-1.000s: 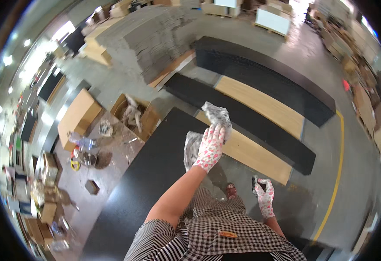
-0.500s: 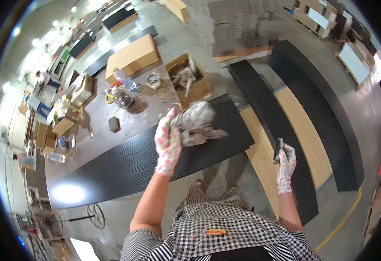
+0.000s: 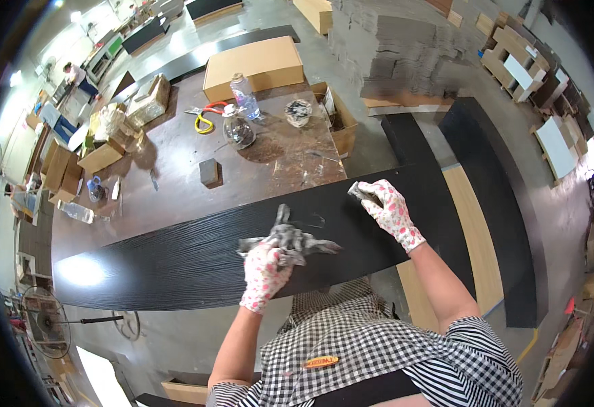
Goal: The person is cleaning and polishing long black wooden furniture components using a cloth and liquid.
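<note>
A long black wood-grain board (image 3: 175, 261) lies across the near edge of a worn brown workbench (image 3: 175, 163). My left hand (image 3: 264, 273), in a white glove with pink flowers, presses a crumpled grey rag (image 3: 290, 237) onto the middle of the board. My right hand (image 3: 386, 209), in the same kind of glove, rests on the board further right and grips a small dark grey block (image 3: 363, 195) against its surface.
On the bench stand a flat cardboard box (image 3: 255, 66), a plastic bottle (image 3: 245, 95), a glass jar (image 3: 239, 131), red-and-yellow pliers (image 3: 205, 115) and a small wooden block (image 3: 209, 173). More black boards (image 3: 493, 203) lie on the floor to the right, behind them a stack of grey sheets (image 3: 395, 47).
My view swung from the floor boards to the bench. My left hand brought the rag down onto the black board, and my right hand rose from my side onto the board.
</note>
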